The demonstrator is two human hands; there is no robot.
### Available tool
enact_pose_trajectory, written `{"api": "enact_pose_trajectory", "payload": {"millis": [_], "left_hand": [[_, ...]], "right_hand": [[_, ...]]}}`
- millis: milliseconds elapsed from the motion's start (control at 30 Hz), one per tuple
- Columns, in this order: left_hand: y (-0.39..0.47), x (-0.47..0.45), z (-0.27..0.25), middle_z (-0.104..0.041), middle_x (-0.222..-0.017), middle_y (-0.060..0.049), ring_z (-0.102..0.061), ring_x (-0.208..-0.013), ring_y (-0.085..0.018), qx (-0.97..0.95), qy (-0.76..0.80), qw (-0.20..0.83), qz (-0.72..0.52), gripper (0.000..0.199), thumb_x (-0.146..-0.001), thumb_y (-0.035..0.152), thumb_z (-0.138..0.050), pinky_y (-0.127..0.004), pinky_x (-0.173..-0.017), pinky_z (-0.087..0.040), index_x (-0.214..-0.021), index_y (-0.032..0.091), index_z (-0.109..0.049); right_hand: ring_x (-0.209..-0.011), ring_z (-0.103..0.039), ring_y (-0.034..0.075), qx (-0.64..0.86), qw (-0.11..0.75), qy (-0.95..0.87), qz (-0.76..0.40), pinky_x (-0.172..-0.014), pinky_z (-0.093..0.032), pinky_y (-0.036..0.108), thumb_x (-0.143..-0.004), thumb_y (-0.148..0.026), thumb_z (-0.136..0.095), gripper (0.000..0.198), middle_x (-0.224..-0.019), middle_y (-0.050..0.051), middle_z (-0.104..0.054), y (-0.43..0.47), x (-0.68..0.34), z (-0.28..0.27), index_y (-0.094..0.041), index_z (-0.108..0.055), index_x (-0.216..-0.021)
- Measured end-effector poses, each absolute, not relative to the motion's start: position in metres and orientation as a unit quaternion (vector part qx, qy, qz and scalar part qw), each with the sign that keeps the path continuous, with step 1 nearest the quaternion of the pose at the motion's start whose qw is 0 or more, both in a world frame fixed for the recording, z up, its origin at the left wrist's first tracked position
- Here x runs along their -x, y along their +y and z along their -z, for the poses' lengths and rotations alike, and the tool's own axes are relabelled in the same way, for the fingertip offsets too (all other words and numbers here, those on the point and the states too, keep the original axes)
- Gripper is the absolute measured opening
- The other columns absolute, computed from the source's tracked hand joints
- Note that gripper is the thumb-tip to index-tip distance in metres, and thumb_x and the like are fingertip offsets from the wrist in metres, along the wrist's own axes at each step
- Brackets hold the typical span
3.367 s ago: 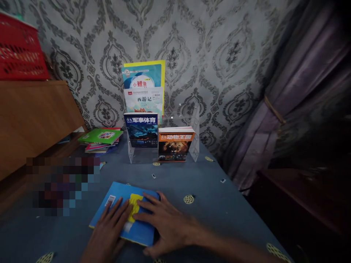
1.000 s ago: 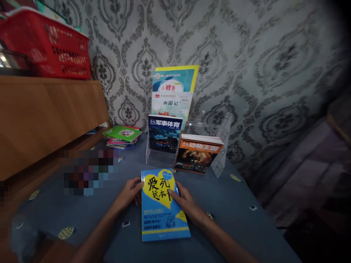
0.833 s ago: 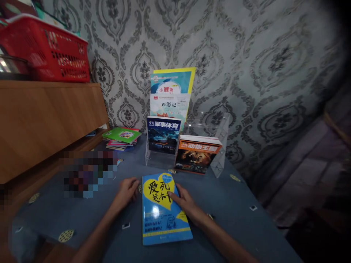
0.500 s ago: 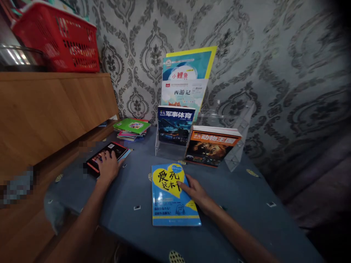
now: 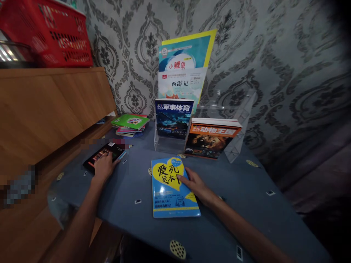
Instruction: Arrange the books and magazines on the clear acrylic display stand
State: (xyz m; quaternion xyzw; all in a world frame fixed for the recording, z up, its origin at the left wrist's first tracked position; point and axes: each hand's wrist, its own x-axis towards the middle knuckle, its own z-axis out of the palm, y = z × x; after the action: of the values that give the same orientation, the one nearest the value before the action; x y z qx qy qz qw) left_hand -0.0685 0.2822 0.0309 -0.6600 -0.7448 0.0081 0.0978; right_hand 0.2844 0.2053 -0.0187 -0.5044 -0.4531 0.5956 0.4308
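Observation:
A blue book [image 5: 175,199] with a yellow heart on its cover lies in front of me on the table. My right hand [image 5: 196,184] grips its right edge, thumb on the cover and the other fingers mostly hidden. Farther left, my left hand [image 5: 104,166] rests on top of a black book [image 5: 118,149], fingers loosely bent and not wrapped round it. Behind the blue book stands a clear acrylic rack [image 5: 170,146]. In it are a dark blue tank-cover book [image 5: 174,120], an orange lion-cover book [image 5: 212,140] and taller books [image 5: 182,76] at the back.
Several books lie in a stack [image 5: 130,124] at the back left, a green one on top. A wooden cabinet [image 5: 55,113] borders the table's left side, with a red basket [image 5: 60,36] and a metal bowl [image 5: 13,54] on it. Patterned wallpaper [image 5: 128,47] covers the wall behind.
My left hand's spread fingers have drawn together on the black book. My right hand keeps its hold on the blue book. The whole view has shifted slightly.

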Motion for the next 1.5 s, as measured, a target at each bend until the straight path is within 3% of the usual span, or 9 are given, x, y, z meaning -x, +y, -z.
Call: {"api": "enact_pose_trajectory", "payload": {"millis": [267, 533, 1033, 1200, 1333, 1500], "left_hand": [[0.274, 0.062, -0.052, -0.074, -0.106, -0.023, -0.071, -0.1, -0.036, 0.673, -0.728, 0.117, -0.057, 0.048, -0.101, 0.033, -0.026, -0.042, -0.079, -0.052, -0.116, 0.01, -0.066], [0.275, 0.067, -0.073, -0.074, -0.098, -0.023, -0.072, -0.095, -0.038, 0.647, -0.747, 0.141, -0.059, 0.048, -0.102, 0.029, -0.021, -0.043, -0.076, -0.052, -0.12, 0.012, -0.062], [0.27, 0.054, -0.043, -0.069, -0.113, -0.025, -0.07, -0.094, -0.038, 0.69, -0.705, 0.143, -0.077, 0.043, -0.1, 0.03, -0.029, -0.045, -0.073, -0.052, -0.118, 0.007, -0.061], [0.263, 0.027, -0.017, -0.07, -0.115, -0.019, -0.065, -0.113, -0.033, 0.753, -0.65, 0.102, 0.027, 0.039, -0.098, 0.028, -0.032, -0.043, -0.094, -0.051, -0.108, 0.013, -0.066], [0.267, -0.017, 0.027, -0.061, -0.14, -0.012, -0.057, -0.131, -0.024, 0.791, -0.581, -0.054, 0.186, 0.045, -0.099, 0.036, -0.034, -0.039, -0.11, -0.044, -0.135, 0.018, -0.055], [0.26, -0.059, 0.052, -0.055, -0.146, -0.016, -0.05, -0.138, -0.03, 0.818, -0.515, -0.114, 0.229, 0.049, -0.098, 0.041, -0.041, -0.049, -0.115, -0.04, -0.139, 0.017, -0.054]], "right_hand": [[-0.09, -0.075, 0.03, 0.501, 0.44, -0.448, -0.596, -0.07, -0.064, 0.04, -0.071, -0.05, -0.081, 0.055, -0.109, 0.012, -0.076, 0.208, -0.286, 0.025, -0.019, -0.06, -0.11], [-0.096, -0.073, 0.032, 0.497, 0.442, -0.445, -0.599, -0.075, -0.063, 0.042, -0.07, -0.048, -0.081, 0.052, -0.11, 0.012, -0.075, 0.206, -0.285, 0.019, -0.019, -0.06, -0.108], [-0.09, -0.075, 0.03, 0.494, 0.44, -0.434, -0.611, -0.081, -0.063, 0.047, -0.067, -0.049, -0.084, 0.057, -0.108, 0.012, -0.075, 0.203, -0.286, 0.018, -0.019, -0.06, -0.11], [-0.094, -0.074, 0.033, 0.497, 0.455, -0.456, -0.581, -0.083, -0.061, 0.051, -0.064, -0.055, -0.083, 0.059, -0.105, 0.013, -0.075, 0.2, -0.285, 0.018, -0.018, -0.061, -0.105], [-0.102, -0.072, 0.036, 0.485, 0.456, -0.468, -0.581, -0.084, -0.06, 0.052, -0.068, -0.059, -0.079, 0.059, -0.109, 0.014, -0.074, 0.2, -0.285, 0.019, -0.019, -0.059, -0.106], [-0.103, -0.071, 0.037, 0.491, 0.442, -0.474, -0.582, -0.087, -0.059, 0.051, -0.064, -0.063, -0.081, 0.066, -0.11, 0.017, -0.074, 0.197, -0.291, 0.018, -0.018, -0.056, -0.104]]}}
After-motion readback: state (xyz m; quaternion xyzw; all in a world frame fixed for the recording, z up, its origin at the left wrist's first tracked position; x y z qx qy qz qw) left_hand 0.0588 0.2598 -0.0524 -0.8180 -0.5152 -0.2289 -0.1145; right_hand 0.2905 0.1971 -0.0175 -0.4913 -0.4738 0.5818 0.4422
